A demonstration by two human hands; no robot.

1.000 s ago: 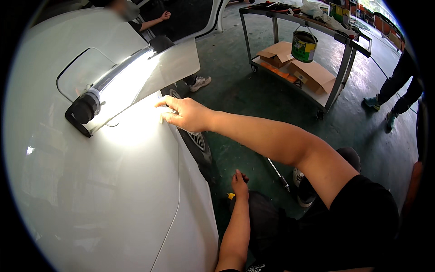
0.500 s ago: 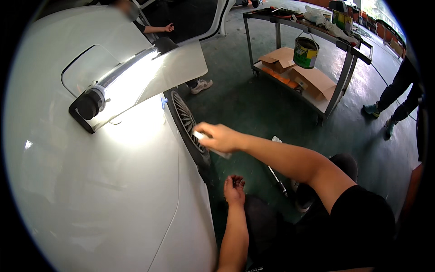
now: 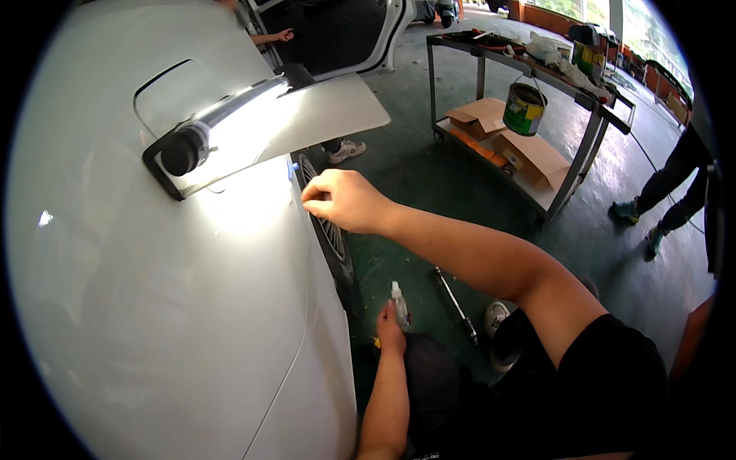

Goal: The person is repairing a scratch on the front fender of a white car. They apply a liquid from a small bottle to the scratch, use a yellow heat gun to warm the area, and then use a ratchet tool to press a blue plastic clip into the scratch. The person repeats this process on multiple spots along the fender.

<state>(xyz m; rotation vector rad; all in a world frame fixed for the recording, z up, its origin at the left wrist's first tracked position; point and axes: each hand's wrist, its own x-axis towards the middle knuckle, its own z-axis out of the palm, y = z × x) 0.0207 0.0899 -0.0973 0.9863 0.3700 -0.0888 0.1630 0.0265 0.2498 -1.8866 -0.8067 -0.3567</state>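
A bottle [image 3: 400, 306] is gripped by the left hand [image 3: 390, 328], at five o'clock from the right hand [image 3: 351, 202]. Its fingers are narrowly curled, a blue tab [image 3: 293, 167] at ten o'clock; anything pinched cannot be told.

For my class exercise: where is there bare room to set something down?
Free: the floor between wheel, trolley and right forearm; the white car panel this side of the lamp, though it looks curved. Crowded: the trolley's top, its lower shelf with cardboard boxes, and around the left hand, bottle and rod.
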